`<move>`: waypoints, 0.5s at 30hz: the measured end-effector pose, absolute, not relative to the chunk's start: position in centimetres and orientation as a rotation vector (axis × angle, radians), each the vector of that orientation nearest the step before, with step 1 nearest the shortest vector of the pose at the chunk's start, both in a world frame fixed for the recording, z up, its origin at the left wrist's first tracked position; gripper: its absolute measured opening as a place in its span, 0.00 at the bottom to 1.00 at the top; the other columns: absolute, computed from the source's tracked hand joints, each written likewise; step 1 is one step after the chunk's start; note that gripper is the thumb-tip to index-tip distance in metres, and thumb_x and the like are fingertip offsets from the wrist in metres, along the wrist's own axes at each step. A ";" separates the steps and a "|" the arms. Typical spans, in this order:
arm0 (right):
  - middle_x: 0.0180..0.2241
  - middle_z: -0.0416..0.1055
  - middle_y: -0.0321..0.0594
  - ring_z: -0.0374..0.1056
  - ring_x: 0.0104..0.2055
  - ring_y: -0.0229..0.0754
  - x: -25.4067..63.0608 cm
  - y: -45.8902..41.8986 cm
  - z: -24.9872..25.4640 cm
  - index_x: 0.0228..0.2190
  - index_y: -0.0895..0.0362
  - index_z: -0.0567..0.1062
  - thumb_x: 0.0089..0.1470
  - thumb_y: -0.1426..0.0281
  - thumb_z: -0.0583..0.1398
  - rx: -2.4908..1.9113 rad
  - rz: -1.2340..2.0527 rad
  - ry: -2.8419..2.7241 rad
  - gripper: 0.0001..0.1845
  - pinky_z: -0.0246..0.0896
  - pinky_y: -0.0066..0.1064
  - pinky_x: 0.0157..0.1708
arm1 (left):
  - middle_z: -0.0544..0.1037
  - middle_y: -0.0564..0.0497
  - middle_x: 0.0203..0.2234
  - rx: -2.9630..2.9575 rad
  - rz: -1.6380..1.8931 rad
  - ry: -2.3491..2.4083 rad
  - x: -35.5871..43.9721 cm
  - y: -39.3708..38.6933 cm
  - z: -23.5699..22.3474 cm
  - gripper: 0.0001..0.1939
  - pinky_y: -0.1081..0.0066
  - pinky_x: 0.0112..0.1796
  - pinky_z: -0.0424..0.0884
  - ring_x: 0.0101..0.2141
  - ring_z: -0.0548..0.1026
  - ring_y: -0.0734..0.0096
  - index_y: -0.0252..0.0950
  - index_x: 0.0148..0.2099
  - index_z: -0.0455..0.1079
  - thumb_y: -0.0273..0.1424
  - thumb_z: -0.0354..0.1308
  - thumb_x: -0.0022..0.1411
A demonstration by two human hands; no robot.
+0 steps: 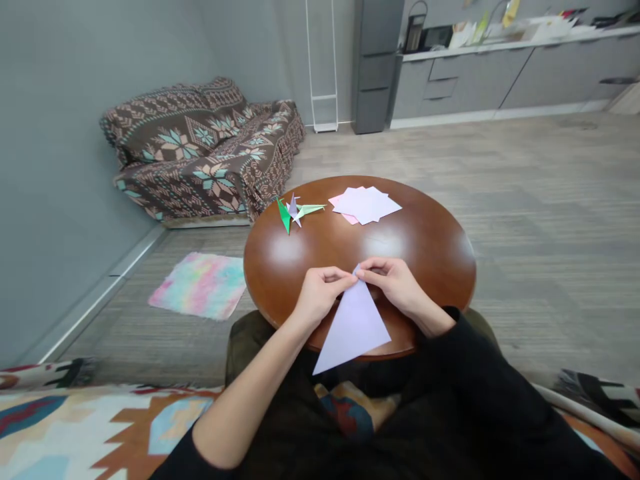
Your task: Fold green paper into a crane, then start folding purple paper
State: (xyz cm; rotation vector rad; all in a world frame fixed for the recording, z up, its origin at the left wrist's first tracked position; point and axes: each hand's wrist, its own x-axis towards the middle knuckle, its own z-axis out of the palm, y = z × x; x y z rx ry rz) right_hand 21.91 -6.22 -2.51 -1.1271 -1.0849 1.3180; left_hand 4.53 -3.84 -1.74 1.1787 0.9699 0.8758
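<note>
A lavender sheet of paper (354,323), folded into a triangle, is pinched at its far tip by both hands. My left hand (323,290) closes thumb and fingertips on the left side of that tip. From the right, my right hand (393,280) pinches the same corner, its fingertips almost touching the left ones. The paper's wide end hangs toward me past the near edge of the round brown table (430,247). Folded paper cranes (293,210) in green, purple and pale green sit at the table's far left. Beyond my hands lies a fanned stack of pink and lavender paper (367,203).
A sofa (210,150) under a patterned cover stands at the back left, with a pastel fluffy rug (200,285) before it. Grey kitchen cabinets (470,80) and a tall fridge (374,67) line the far wall. My legs are under the table's near edge.
</note>
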 end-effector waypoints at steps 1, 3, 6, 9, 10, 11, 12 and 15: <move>0.24 0.75 0.37 0.64 0.22 0.38 21.9 -6.2 -2.5 0.27 0.55 0.80 0.42 0.55 0.73 -1.130 1.317 -1.083 0.18 0.57 0.31 0.22 | 0.80 0.50 0.21 1.181 0.878 0.975 4.6 -3.8 -1.7 0.13 0.73 0.28 0.65 0.22 0.72 0.73 0.32 0.28 0.80 0.37 0.74 0.48; 0.25 0.75 0.37 0.64 0.23 0.38 21.9 -6.2 -2.6 0.27 0.55 0.80 0.43 0.55 0.73 -1.132 1.318 -1.081 0.18 0.57 0.31 0.22 | 0.80 0.50 0.21 1.187 0.881 0.982 4.6 -3.8 -1.7 0.12 0.73 0.28 0.65 0.23 0.72 0.73 0.32 0.28 0.81 0.37 0.73 0.48; 0.25 0.75 0.37 0.65 0.24 0.39 22.0 -6.1 -2.8 0.27 0.54 0.80 0.44 0.55 0.73 -1.129 1.318 -1.083 0.17 0.58 0.31 0.23 | 0.80 0.50 0.22 1.209 0.893 0.991 4.6 -3.9 -1.8 0.12 0.73 0.28 0.64 0.23 0.72 0.73 0.32 0.28 0.81 0.37 0.73 0.49; 0.26 0.75 0.37 0.66 0.27 0.40 22.1 -6.0 -2.9 0.28 0.54 0.79 0.48 0.55 0.71 -1.115 1.306 -1.153 0.16 0.59 0.31 0.26 | 0.81 0.49 0.23 1.210 0.918 1.010 4.6 -3.9 -2.1 0.13 0.73 0.27 0.65 0.24 0.73 0.72 0.32 0.29 0.81 0.38 0.74 0.48; 0.27 0.75 0.37 0.67 0.27 0.40 22.1 -6.0 -2.9 0.29 0.55 0.79 0.50 0.54 0.70 -1.110 1.297 -1.197 0.16 0.60 0.31 0.26 | 0.81 0.49 0.23 1.199 0.943 1.018 4.6 -3.9 -2.2 0.13 0.72 0.28 0.65 0.24 0.73 0.71 0.32 0.29 0.81 0.38 0.74 0.48; 0.27 0.75 0.37 0.67 0.28 0.40 22.1 -6.0 -3.0 0.29 0.55 0.79 0.51 0.54 0.69 -1.108 1.281 -1.248 0.16 0.60 0.31 0.27 | 0.82 0.49 0.24 1.182 0.977 1.028 4.6 -3.8 -2.3 0.13 0.72 0.28 0.65 0.24 0.73 0.71 0.33 0.30 0.81 0.39 0.74 0.48; 0.27 0.74 0.36 0.67 0.28 0.39 22.1 -6.1 -3.0 0.29 0.56 0.78 0.53 0.55 0.69 -1.111 1.258 -1.298 0.17 0.59 0.30 0.28 | 0.81 0.49 0.24 1.162 1.017 1.039 4.6 -3.7 -2.4 0.14 0.72 0.28 0.66 0.24 0.73 0.71 0.33 0.30 0.81 0.39 0.74 0.48; 0.25 0.72 0.35 0.65 0.27 0.37 22.1 -6.1 -3.2 0.25 0.57 0.76 0.55 0.56 0.67 -1.142 1.188 -1.392 0.18 0.57 0.29 0.27 | 0.81 0.51 0.24 1.088 1.104 1.045 4.6 -3.4 -2.6 0.14 0.72 0.29 0.67 0.24 0.72 0.72 0.33 0.30 0.80 0.39 0.74 0.48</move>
